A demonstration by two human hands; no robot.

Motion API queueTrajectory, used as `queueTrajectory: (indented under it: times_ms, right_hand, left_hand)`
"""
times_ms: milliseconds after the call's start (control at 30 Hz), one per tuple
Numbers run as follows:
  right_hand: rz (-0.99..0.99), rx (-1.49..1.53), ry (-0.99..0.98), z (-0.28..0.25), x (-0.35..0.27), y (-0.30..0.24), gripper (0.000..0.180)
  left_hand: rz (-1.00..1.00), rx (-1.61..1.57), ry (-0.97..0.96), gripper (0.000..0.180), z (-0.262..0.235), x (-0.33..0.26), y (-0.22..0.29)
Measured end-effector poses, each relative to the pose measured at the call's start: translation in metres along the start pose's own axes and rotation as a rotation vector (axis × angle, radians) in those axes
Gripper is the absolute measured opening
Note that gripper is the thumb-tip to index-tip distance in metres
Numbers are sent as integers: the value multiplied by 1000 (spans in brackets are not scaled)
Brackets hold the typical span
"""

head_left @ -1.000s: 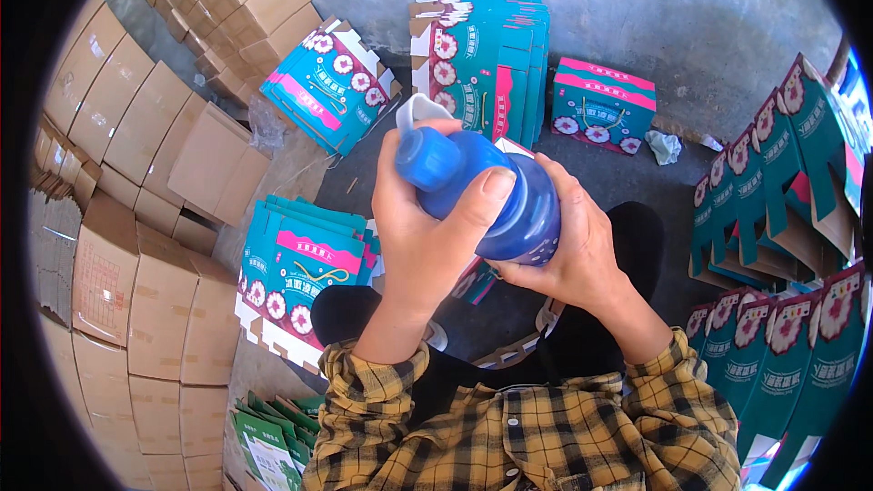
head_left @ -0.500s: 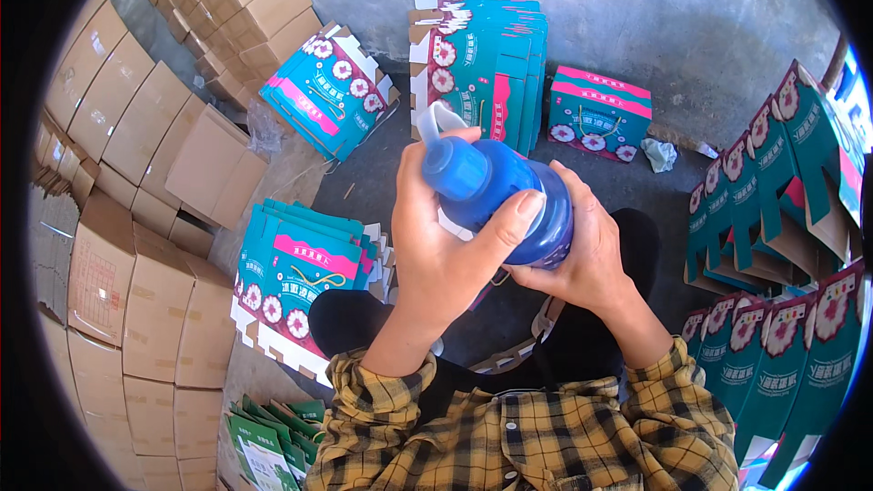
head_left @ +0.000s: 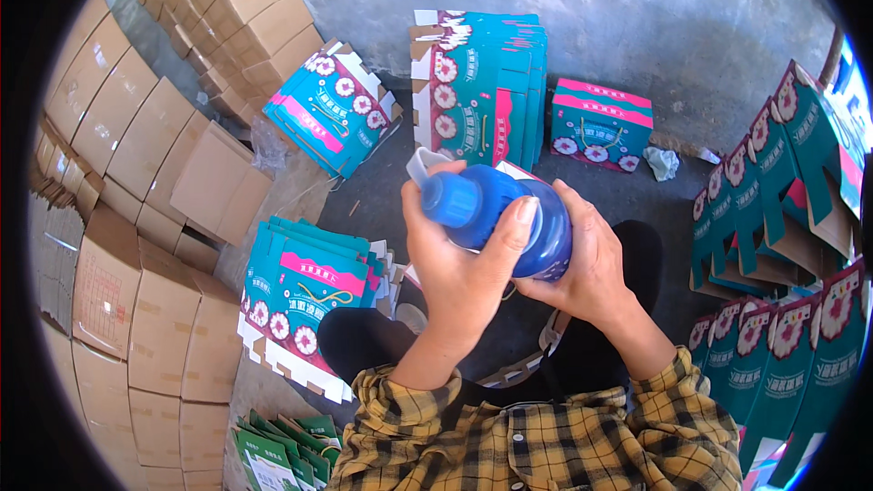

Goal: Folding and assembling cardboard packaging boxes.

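Two hands grip a blue bottle [head_left: 509,218] — grey concrete floor [head_left: 582,0], teal cartons [head_left: 477,95] around.

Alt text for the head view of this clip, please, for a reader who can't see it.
Seen from above, a person in a yellow plaid shirt holds a blue bottle in both hands: left hand over its neck, right hand under its body. Flat teal cartons lie stacked on the concrete floor, with brown boxes piled to the left.

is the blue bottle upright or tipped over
Tipped: the blue bottle lies sideways between the left hand and right hand, its cap pointing left.
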State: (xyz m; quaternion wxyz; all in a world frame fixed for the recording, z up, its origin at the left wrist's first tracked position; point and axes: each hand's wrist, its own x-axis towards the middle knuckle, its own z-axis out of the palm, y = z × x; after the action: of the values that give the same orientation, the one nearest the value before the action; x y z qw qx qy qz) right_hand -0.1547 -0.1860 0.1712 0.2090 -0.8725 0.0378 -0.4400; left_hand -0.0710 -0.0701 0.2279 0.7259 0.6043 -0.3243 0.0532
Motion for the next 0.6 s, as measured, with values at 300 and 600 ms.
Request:
queueTrajectory:
  times_ms: [300,600]
  right_hand:
    - [28,78,-50,-9,1,-8,92]
    - [78,418,-241,-14,1,-8,98]
  left_hand:
    - [-14,-70,-264,61,-19,8,-7]
    - [-57,-315,-654,72,-46,29,-2]
